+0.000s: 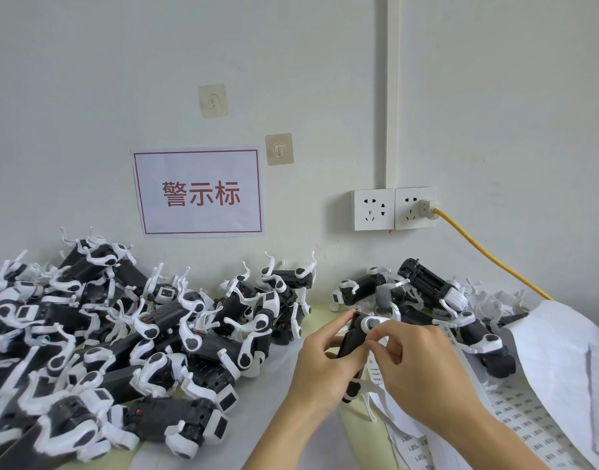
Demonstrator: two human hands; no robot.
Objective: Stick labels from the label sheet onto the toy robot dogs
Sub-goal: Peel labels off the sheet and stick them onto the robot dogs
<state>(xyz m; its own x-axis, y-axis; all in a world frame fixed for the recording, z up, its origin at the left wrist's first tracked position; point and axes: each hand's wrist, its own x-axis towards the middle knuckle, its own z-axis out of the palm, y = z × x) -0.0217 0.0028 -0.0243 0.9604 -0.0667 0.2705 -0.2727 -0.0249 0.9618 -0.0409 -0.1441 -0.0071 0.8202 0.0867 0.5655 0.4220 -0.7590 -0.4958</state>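
My left hand (320,364) grips a black-and-white toy robot dog (354,337) above the table, its white legs pointing down. My right hand (416,364) is at the dog's right side, its fingertips pinched together against the body; whether a label sits between them is too small to tell. Label sheets (515,422) with rows of small printed labels lie under and right of my right hand.
A big heap of toy robot dogs (122,334) covers the left of the table. A smaller heap (427,296) lies at the back right against the wall. A wall socket (393,209) holds a plug with a yellow cable (488,259). White paper (569,361) drapes at right.
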